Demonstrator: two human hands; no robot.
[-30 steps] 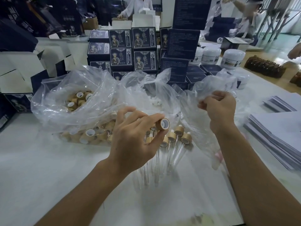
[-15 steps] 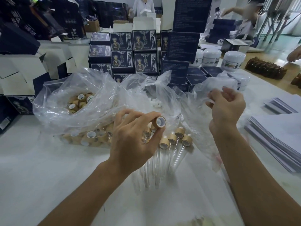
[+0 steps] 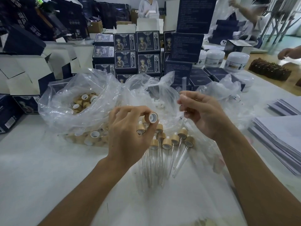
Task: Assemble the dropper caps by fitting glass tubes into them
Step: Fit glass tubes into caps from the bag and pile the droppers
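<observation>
**Cap in one hand, glass tube in the other, above the bags**

A clear plastic bag (image 3: pixel 65 105) lies open on the white counter (image 3: pixel 40 168), holding a heap of loose wood-coloured dropper caps (image 3: pixel 81 101) with white liners; more of them show through its lower wall near the counter. Just to its right a second clear bag (image 3: pixel 146 85) holds small white pieces (image 3: pixel 158 104), too small to make out. A third crumpled bag (image 3: pixel 228 93) sits behind the right hand; its contents cannot be told.

The left hand (image 3: pixel 128 136) pinches a single cap (image 3: pixel 153 117) between thumb and fingertips, its open white-lined mouth turned toward the right hand. The right hand (image 3: pixel 205 115) grips a thin clear glass tube (image 3: pixel 184 85) between curled fingers, the tube standing nearly upright with its upper end rising above the fingers. Cap and tube are near each other but apart.

Below the hands, a row of finished droppers (image 3: pixel 175 142) lies on the counter, wood-coloured caps side by side and glass tubes pointing toward the camera.

Behind the bags stand stacked dark blue boxes (image 3: pixel 148 41), white jars (image 3: pixel 237 61), and on the right a pile of flat sheets (image 3: pixel 285 136).
</observation>
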